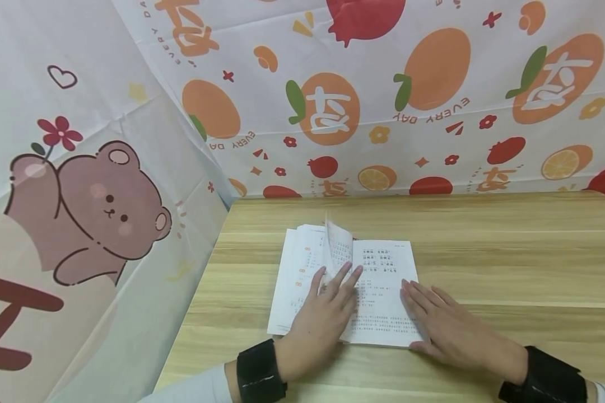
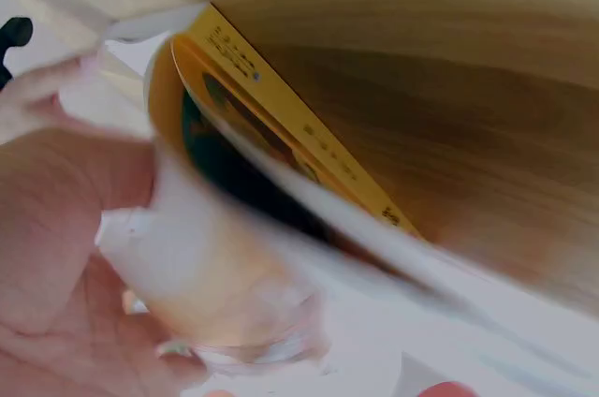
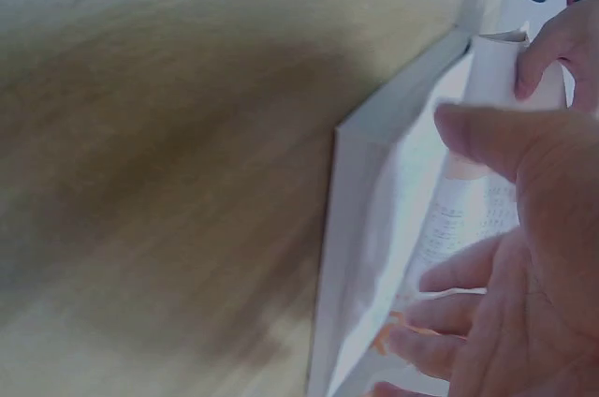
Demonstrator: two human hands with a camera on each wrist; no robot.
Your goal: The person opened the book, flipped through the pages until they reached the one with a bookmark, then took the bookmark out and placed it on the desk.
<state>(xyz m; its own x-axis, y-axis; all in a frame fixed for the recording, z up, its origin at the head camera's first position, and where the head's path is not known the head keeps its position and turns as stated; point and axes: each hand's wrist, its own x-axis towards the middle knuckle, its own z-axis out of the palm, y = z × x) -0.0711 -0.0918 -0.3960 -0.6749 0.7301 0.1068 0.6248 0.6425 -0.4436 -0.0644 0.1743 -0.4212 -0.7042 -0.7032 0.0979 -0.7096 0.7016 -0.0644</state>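
I see the left hand (image 1: 320,313) lying spread-fingered on an open, white-paged paper book (image 1: 385,294), the right hand (image 1: 451,327) straight-fingered on its right edge.

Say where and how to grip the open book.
Probably the right outer edge of the open book, coming from the right: it rests open on the table, its thick page block offers something to pinch, and the right hand touches it there.
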